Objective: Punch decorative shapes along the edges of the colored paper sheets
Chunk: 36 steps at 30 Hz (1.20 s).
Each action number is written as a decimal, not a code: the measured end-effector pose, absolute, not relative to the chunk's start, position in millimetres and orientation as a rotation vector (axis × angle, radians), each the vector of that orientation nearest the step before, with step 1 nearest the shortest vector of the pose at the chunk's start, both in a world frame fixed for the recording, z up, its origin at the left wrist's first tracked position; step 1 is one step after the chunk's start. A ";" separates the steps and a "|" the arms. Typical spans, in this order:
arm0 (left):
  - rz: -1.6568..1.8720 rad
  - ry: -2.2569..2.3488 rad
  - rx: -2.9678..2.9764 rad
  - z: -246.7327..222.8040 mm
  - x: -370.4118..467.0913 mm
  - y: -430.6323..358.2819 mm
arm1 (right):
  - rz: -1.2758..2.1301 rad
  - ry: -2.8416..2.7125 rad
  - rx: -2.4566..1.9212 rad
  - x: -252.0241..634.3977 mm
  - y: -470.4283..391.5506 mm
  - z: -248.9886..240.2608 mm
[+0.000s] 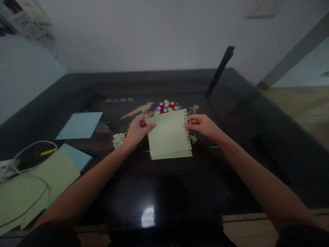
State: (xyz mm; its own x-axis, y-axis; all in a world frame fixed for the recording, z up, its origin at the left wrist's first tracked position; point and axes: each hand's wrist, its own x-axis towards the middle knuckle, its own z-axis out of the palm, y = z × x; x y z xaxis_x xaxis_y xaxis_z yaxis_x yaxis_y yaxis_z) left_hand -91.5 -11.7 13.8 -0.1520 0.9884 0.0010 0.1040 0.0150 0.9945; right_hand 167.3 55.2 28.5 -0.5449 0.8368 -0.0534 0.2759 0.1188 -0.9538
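Note:
Pale green sheets [169, 135] with a row of punched holes down their right side are held up over the dark table. My left hand [140, 130] pinches their upper left corner, thumb on top. At the holed edge, the closed fingers of my right hand [200, 124] grip the upper right side. A second sheet peeks out below the front one. Just behind the paper stand several red, green and purple round pieces [166, 105] with eye-like white tops, partly hidden by it. Small pale bits [118, 140] lie beside my left wrist, and more [193, 138] show right of the sheets.
A light blue sheet [80, 126] lies on the glossy black table [205, 181] at the left. Nearer are green sheets [59, 168], blue sheets [74, 154] and a white cable [47, 187]. A black stick-like object [220, 71] rises at the back right.

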 end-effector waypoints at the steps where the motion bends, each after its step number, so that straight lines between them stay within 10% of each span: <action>1: 1.274 1.375 1.195 14.4 -91.0 -12.1 | 1.433 -1.903 -1.078 167.9 54.7 29.7; 36: 0.305 0.959 1.430 7.2 -90.9 -30.1 | 1.362 -1.888 -1.107 177.6 65.2 16.4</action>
State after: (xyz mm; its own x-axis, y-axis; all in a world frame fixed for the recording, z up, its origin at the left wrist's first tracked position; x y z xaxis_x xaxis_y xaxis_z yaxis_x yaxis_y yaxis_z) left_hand -90.9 -30.1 7.2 0.6104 0.6996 -0.3714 0.3558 0.1768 0.9177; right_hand 177.6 65.2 16.4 -0.5051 0.8627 -0.0269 0.2981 0.1451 -0.9434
